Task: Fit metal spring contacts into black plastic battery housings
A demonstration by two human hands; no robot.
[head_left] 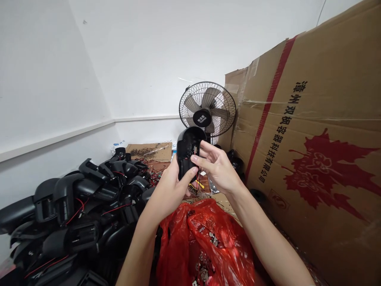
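A black plastic housing [185, 143] is held up in front of the fan, its hollow side facing me, with thin red wires inside and hanging below. My left hand [175, 182] is closed round its lower left side, thumb across the lower front. At the right edge is my right hand [216, 165], its thumb and fingers bent in at the wires inside; whether they pinch a small part is too small to tell. Below both hands lies a red plastic bag [178, 238] with small metal pieces in it.
Many similar black housings [86, 186] are piled at the left. A fan [207, 109] stands behind my hands, and a large cardboard box [327, 99] fills the right side. A cardboard sheet [160, 151] with tiny dark parts and a yellow-handled tool [200, 184] lie beyond the bag.
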